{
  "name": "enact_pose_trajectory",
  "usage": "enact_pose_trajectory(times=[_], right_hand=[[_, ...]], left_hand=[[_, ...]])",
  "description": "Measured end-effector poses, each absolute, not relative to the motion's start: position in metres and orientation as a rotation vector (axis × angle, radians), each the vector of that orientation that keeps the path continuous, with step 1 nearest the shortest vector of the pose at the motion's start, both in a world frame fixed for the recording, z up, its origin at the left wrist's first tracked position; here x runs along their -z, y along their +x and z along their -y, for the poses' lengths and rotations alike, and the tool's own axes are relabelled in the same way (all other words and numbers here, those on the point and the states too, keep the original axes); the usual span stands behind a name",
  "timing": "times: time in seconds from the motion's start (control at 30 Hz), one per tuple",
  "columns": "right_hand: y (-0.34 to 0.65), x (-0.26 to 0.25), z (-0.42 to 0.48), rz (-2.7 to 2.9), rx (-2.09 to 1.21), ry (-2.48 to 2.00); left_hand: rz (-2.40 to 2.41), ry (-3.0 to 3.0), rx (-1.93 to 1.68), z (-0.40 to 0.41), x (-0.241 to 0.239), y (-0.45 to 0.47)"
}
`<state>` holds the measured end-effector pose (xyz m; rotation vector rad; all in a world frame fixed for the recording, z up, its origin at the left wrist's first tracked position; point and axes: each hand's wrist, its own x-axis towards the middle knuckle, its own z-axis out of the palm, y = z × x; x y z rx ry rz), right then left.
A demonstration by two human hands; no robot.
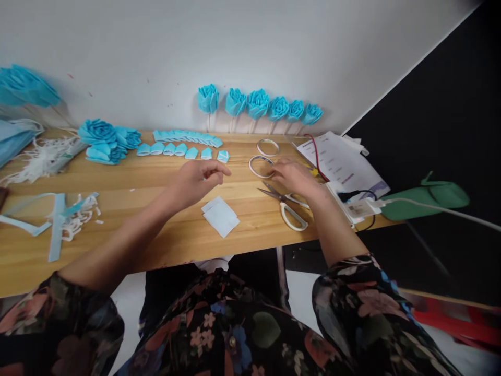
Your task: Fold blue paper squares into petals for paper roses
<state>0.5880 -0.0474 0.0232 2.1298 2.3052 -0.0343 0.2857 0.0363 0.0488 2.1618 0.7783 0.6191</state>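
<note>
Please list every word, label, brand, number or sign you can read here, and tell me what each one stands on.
No text can be read with certainty.
Printed sheet: a dark heading, spaced lines and a purplish line, all too small and blurred to read.
White plug block: faint grey label print, too small to read.

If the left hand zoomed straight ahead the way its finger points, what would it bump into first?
The left hand would probably meet the nearer white ring first, though it may be high enough to pass over; the depth is unclear.
</note>
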Motion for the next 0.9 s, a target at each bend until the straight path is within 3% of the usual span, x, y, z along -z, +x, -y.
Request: enact_pose_trajectory(times=[0.3,0.57,0.7,0.9], right_hand=[[0.566,-0.04,0.05,-2.437,0.099,2.07],[0.537,-0.08,0.086,-2.688,0.118,2.144],[0.55,-0.069,0.13,-2.481,-0.06,2.465],[0.565,-0.025,0.182,-2.171,-0.044,2.418]], left_hand=[[-0.558,2.319,-0.777,-0.028,-0.046,0.327],[-0.456,2.192,-0.553,-0.026,-0.049,0.344],[-0.678,1.997,-0.63,-0.027,-0.058,0.326],[-0.75,1.529,-0.767,-0.038,-0.056,0.286]])
